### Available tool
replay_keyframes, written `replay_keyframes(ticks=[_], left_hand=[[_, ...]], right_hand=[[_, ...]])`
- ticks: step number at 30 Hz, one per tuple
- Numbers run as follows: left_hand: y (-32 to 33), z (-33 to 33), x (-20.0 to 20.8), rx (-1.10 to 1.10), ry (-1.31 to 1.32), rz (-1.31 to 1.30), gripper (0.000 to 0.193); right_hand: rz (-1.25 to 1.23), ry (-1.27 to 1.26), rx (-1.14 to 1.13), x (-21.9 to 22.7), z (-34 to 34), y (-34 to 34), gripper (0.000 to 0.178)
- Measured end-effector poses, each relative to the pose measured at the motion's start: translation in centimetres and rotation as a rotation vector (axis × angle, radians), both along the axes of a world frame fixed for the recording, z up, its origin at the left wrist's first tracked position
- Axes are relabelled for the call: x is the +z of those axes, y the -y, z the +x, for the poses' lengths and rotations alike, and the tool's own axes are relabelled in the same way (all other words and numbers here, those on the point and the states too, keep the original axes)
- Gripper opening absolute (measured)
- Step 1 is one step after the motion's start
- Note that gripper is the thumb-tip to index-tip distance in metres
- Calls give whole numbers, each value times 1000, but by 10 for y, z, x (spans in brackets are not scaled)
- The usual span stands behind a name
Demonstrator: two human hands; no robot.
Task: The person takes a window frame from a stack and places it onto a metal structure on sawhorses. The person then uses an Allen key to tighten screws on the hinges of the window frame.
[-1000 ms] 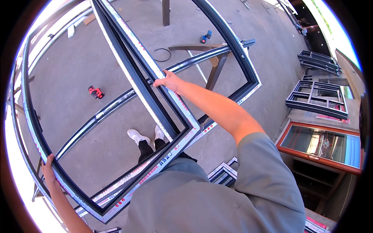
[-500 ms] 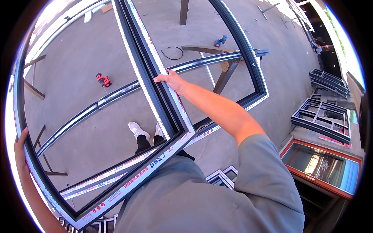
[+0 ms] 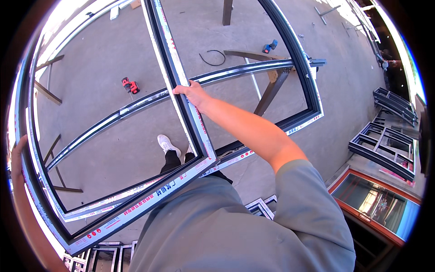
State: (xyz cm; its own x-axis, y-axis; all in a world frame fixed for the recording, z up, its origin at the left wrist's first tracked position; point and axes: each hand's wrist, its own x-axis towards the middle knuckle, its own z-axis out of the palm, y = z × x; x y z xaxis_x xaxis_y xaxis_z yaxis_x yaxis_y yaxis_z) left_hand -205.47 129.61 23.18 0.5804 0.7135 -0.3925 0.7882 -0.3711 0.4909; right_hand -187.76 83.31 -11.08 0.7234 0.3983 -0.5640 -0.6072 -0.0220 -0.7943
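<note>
A dark window sash (image 3: 149,198) with printed pale film along its edges is held in front of me, its near side close to my shirt. My right hand (image 3: 192,94) is closed around its right-hand bar, thumb on top. On the far left my left hand (image 3: 18,156) grips the sash's outer left edge; part of that hand is blurred and dark. Beneath lies a larger dark window frame (image 3: 304,122), showing to the right of the sash and inside its left side. A long rail (image 3: 136,105) crosses under both.
A red cordless drill (image 3: 131,85), a blue cordless drill (image 3: 270,46) and a curved black cable (image 3: 213,64) are beyond the rail. Brown trestle legs (image 3: 274,90) support its right end. Frames (image 3: 385,149) and an orange-framed glass panel (image 3: 376,204) stand at right; more frames (image 3: 104,256) are lower left.
The sash has shifted left over the larger frame, with both hands still on it. More of the larger frame's left side now shows inside it. My view has turned slightly left.
</note>
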Motion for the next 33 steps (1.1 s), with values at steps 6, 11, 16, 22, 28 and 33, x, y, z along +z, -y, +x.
replay_keyframes(ticks=[6, 11, 16, 22, 28, 33], left_hand=[[-16, 10, -11, -3, -13, -28, 64], [-22, 6, -2, 25, -39, -10, 64], [-22, 12, 6, 36, -58, 2, 64], [-23, 16, 12, 58, -81, -4, 63], [-24, 9, 5, -39, 220, -53, 59], [-11, 9, 20, 29, 267, 84, 63]], right_hand=[[-231, 49, -15, -7, 2, 2, 41], [-139, -35, -1, 13, 2, 3, 51], [-133, -90, 50, 17, 10, 5, 65], [-271, -15, 250, 10, 23, 5, 61], [-252, 169, 360, -17, 38, 23, 84], [39, -35, 352, 18, 65, 28, 97]])
